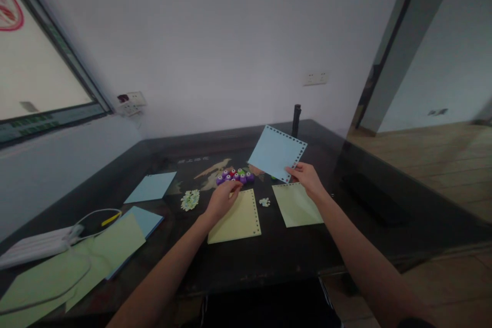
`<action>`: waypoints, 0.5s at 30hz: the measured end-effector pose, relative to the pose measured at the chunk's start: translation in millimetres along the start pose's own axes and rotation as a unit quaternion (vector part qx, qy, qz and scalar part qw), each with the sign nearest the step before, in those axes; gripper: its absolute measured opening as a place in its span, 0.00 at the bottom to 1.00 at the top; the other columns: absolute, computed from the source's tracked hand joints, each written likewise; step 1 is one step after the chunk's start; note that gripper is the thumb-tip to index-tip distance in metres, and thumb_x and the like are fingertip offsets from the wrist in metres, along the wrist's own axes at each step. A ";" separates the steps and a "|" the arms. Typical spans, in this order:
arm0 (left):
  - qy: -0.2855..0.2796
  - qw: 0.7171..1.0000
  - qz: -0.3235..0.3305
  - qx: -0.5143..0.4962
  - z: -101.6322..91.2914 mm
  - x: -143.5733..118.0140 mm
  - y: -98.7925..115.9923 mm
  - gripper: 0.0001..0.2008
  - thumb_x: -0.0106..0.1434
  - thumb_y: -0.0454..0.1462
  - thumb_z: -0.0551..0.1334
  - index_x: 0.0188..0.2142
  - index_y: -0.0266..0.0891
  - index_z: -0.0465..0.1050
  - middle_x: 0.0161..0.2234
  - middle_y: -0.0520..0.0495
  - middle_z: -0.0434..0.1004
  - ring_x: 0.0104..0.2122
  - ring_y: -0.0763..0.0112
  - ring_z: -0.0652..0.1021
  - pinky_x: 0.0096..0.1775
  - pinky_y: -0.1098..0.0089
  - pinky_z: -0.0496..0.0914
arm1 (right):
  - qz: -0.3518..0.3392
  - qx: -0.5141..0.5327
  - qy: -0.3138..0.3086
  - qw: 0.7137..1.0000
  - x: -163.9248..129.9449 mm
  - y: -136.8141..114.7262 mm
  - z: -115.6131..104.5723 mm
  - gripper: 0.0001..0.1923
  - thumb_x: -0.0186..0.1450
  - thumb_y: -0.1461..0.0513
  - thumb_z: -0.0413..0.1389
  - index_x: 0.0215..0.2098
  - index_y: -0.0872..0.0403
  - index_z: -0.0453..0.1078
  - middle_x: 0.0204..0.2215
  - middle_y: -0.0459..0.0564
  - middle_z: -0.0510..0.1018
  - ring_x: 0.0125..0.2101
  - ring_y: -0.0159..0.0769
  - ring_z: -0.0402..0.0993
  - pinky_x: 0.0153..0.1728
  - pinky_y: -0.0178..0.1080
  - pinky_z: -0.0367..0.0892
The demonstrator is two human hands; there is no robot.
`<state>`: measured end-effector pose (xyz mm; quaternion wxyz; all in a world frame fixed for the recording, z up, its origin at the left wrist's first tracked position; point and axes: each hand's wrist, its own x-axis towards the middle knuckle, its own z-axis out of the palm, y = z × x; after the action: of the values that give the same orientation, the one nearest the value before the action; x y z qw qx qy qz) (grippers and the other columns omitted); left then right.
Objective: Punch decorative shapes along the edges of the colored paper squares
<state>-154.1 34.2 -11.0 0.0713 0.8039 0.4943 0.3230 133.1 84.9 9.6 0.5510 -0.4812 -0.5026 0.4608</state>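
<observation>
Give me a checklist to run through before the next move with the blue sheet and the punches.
1. Right hand grips blue sheet by its corner: ok.
2. Blue sheet lifted off the table: ok.
3. Left hand at the punches: ok.
4. Left hand actually holding a punch: cannot tell.
5. Yellow sheet lies flat below the left hand: ok.
6. Punched bits kept off the sheets: ok.
</observation>
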 end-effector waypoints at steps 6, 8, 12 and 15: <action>-0.009 0.985 -0.002 0.170 18.8 46.9 0.8 0.12 0.61 0.36 0.57 0.45 0.39 0.71 0.47 0.41 0.72 0.49 0.57 0.69 0.50 0.59 0.61 | -0.004 0.011 -0.018 1.000 -2.6 5.1 10.4 0.13 0.45 0.58 0.64 0.26 0.58 0.72 0.18 0.49 0.77 0.17 0.34 0.70 0.17 0.34 0.63; -0.027 0.977 -0.004 0.213 26.9 58.1 1.6 0.14 0.60 0.38 0.59 0.45 0.38 0.71 0.47 0.39 0.72 0.50 0.54 0.68 0.50 0.57 0.60 | -0.007 0.011 -0.019 1.000 -3.2 6.0 11.9 0.13 0.45 0.58 0.64 0.25 0.57 0.71 0.18 0.48 0.76 0.17 0.34 0.70 0.17 0.34 0.63; -0.070 0.967 -0.005 0.246 35.7 70.0 1.7 0.15 0.58 0.39 0.62 0.45 0.37 0.72 0.46 0.38 0.73 0.49 0.53 0.68 0.50 0.56 0.58 | -0.016 0.006 -0.018 1.000 -3.1 5.4 11.9 0.11 0.46 0.58 0.63 0.23 0.57 0.70 0.16 0.47 0.74 0.16 0.34 0.69 0.15 0.34 0.60; -0.082 0.964 -0.009 0.255 35.6 73.7 1.8 0.14 0.57 0.38 0.63 0.44 0.37 0.73 0.45 0.38 0.74 0.48 0.53 0.69 0.51 0.57 0.58 | -0.017 0.006 -0.015 1.000 -3.4 3.9 12.2 0.10 0.47 0.59 0.62 0.23 0.57 0.70 0.16 0.48 0.74 0.16 0.34 0.69 0.15 0.34 0.60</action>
<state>-109.5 102.6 -5.0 -0.0929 0.8149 0.5595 0.1192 120.6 82.8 5.8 0.5542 -0.4622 -0.5160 0.4615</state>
